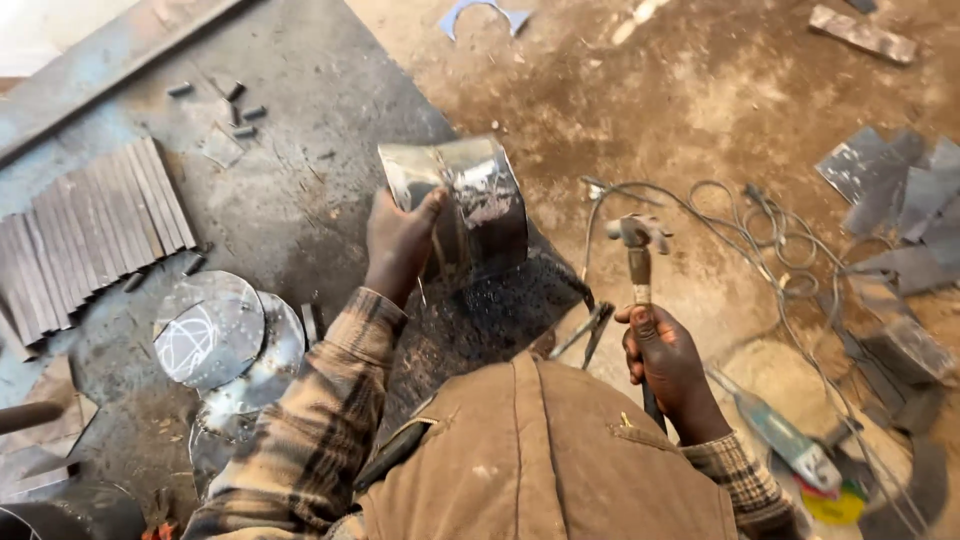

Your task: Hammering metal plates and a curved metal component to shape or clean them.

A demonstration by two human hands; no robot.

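Workshop with a dirt floor [700, 90]; a dark steel worktop [300, 200] filled the left side. Far left on it lay a row of flat metal strips [95, 235], with round sheet-metal discs [210, 330] stacked just below and short metal pegs [238, 105] scattered near the top. My left hand [400, 240] gripped the curved sheet-metal band [470, 200], fingers wrapped on its edge, thumb pressed against the face; the band stood on the worktop's right edge. Pliers [588, 330] lay just right of it. My right hand [665, 360] was closed tight around the hammer [640, 250] handle, head up, apart from the band. Further right: cable loops [760, 230], an angle grinder [790, 445], sheet offcuts [900, 180] on the floor.
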